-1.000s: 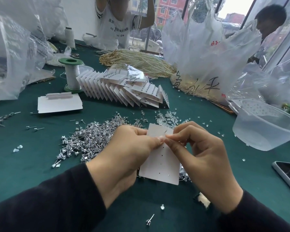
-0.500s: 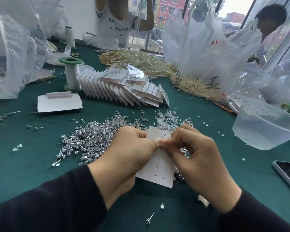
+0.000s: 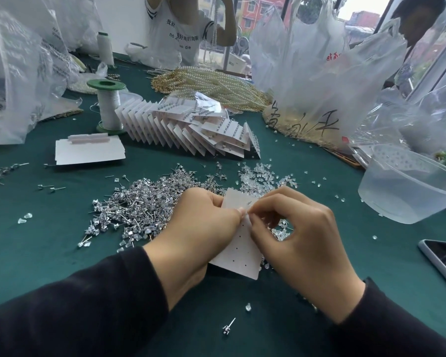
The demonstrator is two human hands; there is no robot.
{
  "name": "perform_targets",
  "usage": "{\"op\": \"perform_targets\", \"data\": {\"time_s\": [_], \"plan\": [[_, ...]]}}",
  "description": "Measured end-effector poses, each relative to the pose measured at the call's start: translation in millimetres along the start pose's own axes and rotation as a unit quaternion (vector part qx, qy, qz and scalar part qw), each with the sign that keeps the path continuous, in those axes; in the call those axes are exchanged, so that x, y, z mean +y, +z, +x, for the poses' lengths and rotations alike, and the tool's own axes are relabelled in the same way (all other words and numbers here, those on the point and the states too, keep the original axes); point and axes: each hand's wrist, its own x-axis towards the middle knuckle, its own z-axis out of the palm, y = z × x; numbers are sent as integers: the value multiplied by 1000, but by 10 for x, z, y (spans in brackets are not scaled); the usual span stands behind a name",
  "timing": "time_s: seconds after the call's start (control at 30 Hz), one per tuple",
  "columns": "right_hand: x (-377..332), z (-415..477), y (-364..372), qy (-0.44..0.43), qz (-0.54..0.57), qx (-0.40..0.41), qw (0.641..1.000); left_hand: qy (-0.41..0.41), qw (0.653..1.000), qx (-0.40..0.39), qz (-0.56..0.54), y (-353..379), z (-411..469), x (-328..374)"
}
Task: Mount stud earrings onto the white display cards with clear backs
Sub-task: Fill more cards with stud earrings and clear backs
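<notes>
We steady the white card (image 3: 240,256) between our hands: our left hand (image 3: 204,228) pinches its edge, our right hand (image 3: 304,240) pinches it at a hole, likely for mounting. The stud pile (image 3: 139,204) lies just beyond the left hand, within reach.

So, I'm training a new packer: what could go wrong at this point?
1. The left hand grips the card while the right hand pinches at it; any tiny piece there is hidden and could drop among the studs beside it.
2. A loose stud and back lie close to the sleeves, which might sweep them away.
</notes>
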Motion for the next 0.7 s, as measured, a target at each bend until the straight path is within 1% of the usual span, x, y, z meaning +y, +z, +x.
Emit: {"op": "perform_targets", "data": {"time_s": [0.33, 0.47, 0.63, 0.7], "plan": [[-10, -10, 45, -12, -41, 3, 999, 25, 999, 28, 31, 18, 4, -33], [-3, -14, 61, -11, -35, 1, 999, 40, 998, 28, 31, 17, 13, -56], [-2, -12, 88, -16, -27, 9, 999, 34, 999, 21, 20, -2, 12, -32], [0, -3, 91, -24, -29, 21, 999, 51, 998, 17, 24, -17, -5, 5]]}}
